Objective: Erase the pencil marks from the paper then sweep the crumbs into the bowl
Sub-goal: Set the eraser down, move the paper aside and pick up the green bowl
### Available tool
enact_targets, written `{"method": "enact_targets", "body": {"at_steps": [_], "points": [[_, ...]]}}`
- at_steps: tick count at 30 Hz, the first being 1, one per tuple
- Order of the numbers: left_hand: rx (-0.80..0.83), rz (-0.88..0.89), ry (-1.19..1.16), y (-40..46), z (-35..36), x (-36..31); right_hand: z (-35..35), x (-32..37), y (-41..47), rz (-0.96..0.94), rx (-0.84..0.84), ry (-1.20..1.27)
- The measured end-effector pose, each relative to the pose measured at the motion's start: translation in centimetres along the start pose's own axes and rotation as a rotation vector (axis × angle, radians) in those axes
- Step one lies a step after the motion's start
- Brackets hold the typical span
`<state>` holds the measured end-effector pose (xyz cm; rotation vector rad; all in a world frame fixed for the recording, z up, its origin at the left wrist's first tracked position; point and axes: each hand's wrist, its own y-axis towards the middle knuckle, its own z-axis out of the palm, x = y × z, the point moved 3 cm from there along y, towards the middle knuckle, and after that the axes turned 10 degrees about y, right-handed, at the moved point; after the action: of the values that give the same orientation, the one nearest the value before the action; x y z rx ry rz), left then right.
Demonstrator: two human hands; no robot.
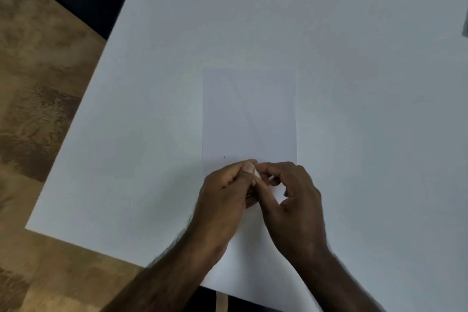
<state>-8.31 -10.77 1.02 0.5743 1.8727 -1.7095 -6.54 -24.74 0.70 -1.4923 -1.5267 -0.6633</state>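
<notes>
A white table (329, 58) holds a sheet of paper (249, 114), long axis running away from the person. Both hands meet over its near end: left hand (225, 190) and right hand (293, 192) curl fingertips together, pinching a small white eraser (257, 173). No bowl is visible.

Head camera looks steeply down, close above the table (354, 33).

White table (354, 33) over wooden floor (38, 83)

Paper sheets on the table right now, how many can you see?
1. The paper lies on the white table, straight ahead of the person; its near end is under the left hand and right hand. Stacked sheets beneath it couldn't be told.
</notes>
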Motion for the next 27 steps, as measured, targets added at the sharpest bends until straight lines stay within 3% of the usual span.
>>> {"method": "enact_targets", "body": {"at_steps": [5,11,15,27], "points": [[-0.082,-0.075,-0.015,0.1,-0.8,-0.1,0.4,-0.3,-0.2,-0.116,0.003,-0.193],[-0.29,0.026,0.2,0.5,-1.9,-0.9,0.4,0.8,0.2,-0.197,-0.031,-0.351],[-0.381,0.127,0.291,0.1,-3.2,-1.3,-1.2,1.2,0.3,-0.155,-0.053,-0.352],[-0.4,0.319,0.506,-1.4,-4.5,-1.0,-4.2,2.1,-1.1,-0.085,-0.101,-0.209]]}}
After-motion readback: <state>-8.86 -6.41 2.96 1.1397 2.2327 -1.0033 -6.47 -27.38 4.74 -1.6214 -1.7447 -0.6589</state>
